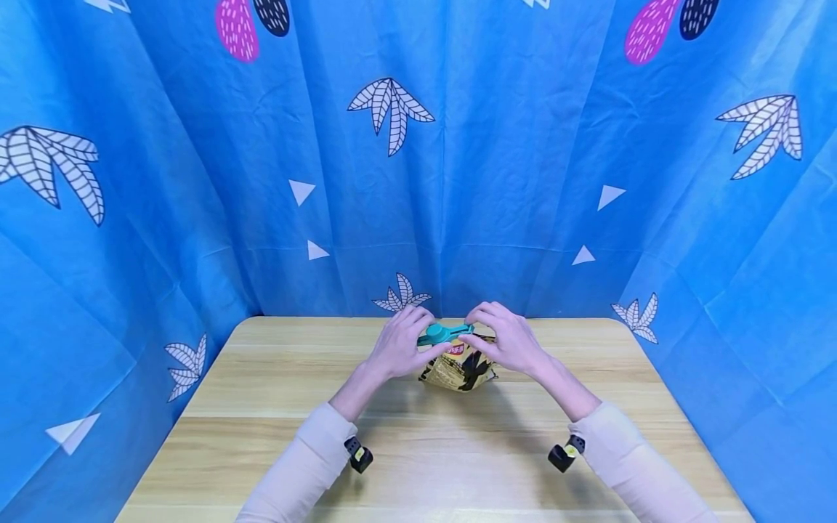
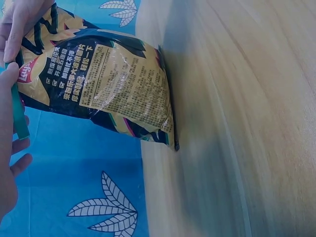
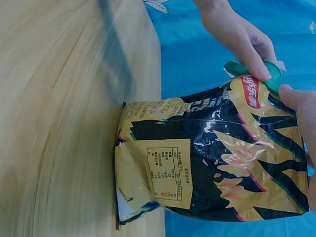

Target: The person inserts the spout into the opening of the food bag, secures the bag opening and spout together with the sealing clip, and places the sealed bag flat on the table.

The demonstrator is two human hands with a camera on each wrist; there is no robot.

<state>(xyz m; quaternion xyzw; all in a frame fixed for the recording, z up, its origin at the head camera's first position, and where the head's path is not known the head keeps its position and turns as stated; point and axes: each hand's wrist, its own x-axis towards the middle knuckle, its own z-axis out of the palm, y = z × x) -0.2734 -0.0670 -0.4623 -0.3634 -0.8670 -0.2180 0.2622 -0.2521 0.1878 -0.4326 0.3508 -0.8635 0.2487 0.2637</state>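
A gold and black chip bag (image 1: 458,372) stands upright, its bottom edge at the wooden table. Across its top sits a green bag clip (image 1: 443,333), also seen in the right wrist view as a green strip (image 3: 272,78) beside the red logo. My left hand (image 1: 407,341) pinches the clip's left part between thumb and fingers. At the clip's other end, my right hand (image 1: 503,335) pinches with its thumb in front and fingers behind the bag's top. Printed panels of the chip bag (image 2: 123,84) show in the left wrist view; the right fingertips are partly hidden.
The light wooden table (image 1: 275,407) extends in front of and beside the bag. Behind it hangs a blue curtain (image 1: 497,181) with leaf prints, which also lines both sides. A black wrist camera (image 1: 360,456) is strapped to the left sleeve, another (image 1: 564,456) to the right.
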